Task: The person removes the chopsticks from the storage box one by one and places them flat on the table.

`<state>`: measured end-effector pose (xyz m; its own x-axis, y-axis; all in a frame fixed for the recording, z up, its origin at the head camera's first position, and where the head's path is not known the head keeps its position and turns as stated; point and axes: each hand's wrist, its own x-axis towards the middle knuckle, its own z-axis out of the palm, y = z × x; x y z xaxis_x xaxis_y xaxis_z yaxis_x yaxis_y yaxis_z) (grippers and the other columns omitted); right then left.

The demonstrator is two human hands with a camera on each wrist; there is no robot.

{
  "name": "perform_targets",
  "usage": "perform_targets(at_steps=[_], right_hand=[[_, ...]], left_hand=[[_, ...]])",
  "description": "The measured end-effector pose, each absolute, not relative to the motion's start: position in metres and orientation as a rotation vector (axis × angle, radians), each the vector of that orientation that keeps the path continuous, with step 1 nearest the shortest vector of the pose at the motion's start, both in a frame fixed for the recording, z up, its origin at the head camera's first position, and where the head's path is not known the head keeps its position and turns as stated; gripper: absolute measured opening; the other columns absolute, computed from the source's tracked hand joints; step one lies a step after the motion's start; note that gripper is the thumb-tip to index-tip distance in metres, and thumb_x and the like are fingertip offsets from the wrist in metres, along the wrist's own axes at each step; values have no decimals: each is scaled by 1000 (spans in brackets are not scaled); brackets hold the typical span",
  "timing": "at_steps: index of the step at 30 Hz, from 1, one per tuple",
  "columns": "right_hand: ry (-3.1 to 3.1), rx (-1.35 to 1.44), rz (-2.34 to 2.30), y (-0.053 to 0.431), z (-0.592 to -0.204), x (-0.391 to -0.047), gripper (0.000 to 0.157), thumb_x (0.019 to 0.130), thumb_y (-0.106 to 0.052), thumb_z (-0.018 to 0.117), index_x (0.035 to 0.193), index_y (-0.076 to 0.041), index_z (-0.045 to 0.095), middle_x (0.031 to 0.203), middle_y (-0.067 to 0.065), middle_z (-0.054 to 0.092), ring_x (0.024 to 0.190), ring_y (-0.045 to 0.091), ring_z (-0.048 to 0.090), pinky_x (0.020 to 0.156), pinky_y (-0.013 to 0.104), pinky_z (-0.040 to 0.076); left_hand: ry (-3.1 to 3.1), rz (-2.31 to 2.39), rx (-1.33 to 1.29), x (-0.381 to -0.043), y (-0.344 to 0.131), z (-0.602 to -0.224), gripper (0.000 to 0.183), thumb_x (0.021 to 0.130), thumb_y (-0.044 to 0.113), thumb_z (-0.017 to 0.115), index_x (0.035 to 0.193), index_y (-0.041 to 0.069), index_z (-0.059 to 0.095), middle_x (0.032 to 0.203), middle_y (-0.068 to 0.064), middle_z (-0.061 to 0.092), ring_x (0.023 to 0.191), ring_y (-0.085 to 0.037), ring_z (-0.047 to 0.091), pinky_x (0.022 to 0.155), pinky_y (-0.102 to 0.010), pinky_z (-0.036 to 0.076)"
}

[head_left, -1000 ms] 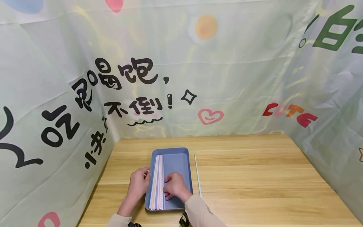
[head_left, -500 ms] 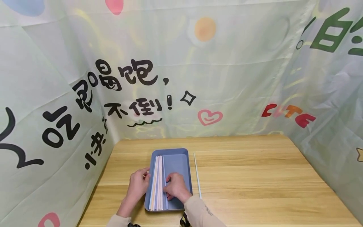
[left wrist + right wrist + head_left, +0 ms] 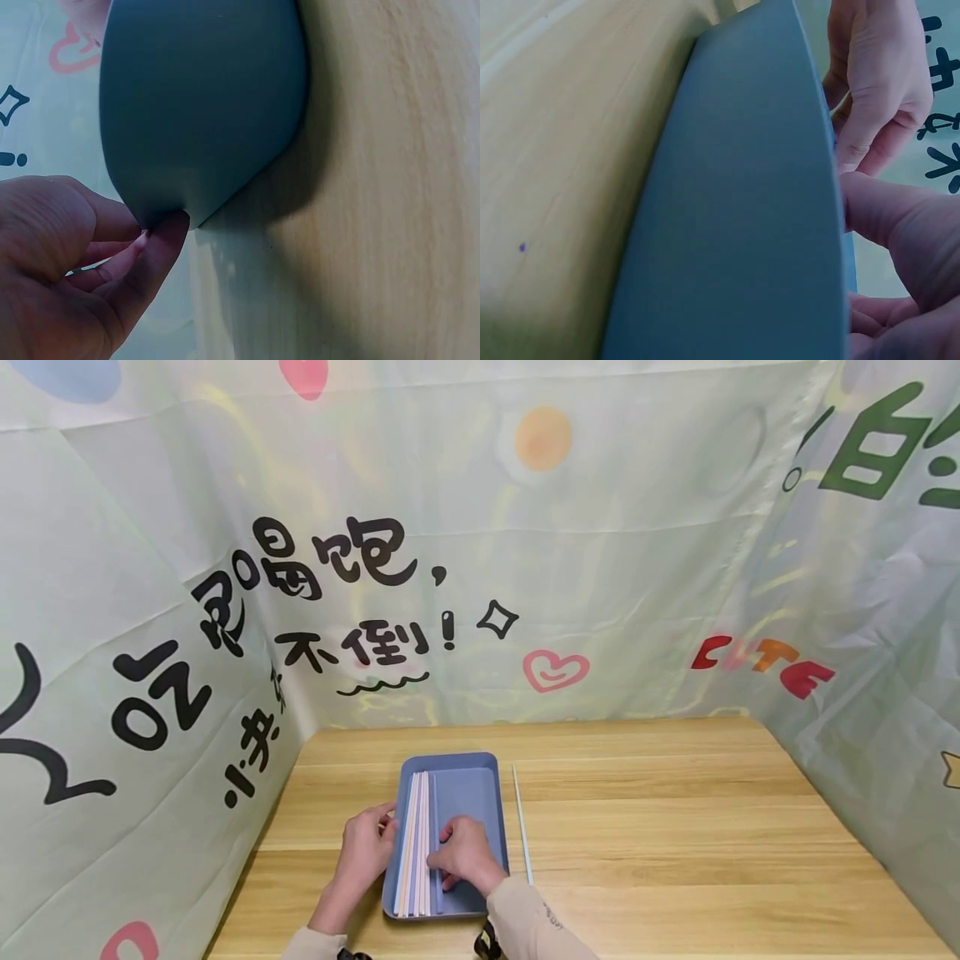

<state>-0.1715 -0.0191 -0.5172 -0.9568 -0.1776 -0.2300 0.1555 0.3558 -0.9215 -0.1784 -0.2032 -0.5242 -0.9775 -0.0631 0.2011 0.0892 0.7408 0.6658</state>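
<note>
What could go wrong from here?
The right hand, holding the blue stick beside the row of sticks, might knock the row askew. The left hand pinches the rim of the tray; a tug could shift it. The loose stick might roll if the right sleeve brushes it.

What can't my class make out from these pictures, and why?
- Head view: whether the right hand pinches a stick; the hand itself hides the contact.
- Head view: the count in the row of sticks; too thin and close together.
- Head view: whether the lone stick runs under the right sleeve.
- Both wrist views: most of the inside of the tray; its outer wall blocks it.
- Right wrist view: what the purple speck is; too small.
</note>
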Motion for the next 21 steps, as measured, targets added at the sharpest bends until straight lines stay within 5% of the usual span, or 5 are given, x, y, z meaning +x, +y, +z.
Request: perform_targets(at_steps=[21], right_hand=[[2318,-126,-1633,7,-492,-177,33,78,6,71,110,11,63,59,5,61,40,11,59,47,36,58]], left_hand=[[-2725,-1085,-6,-178,-203,-524,32,95,-4,70,127,-9,70,89,-12,74,71,-12,63,57,-21,50]])
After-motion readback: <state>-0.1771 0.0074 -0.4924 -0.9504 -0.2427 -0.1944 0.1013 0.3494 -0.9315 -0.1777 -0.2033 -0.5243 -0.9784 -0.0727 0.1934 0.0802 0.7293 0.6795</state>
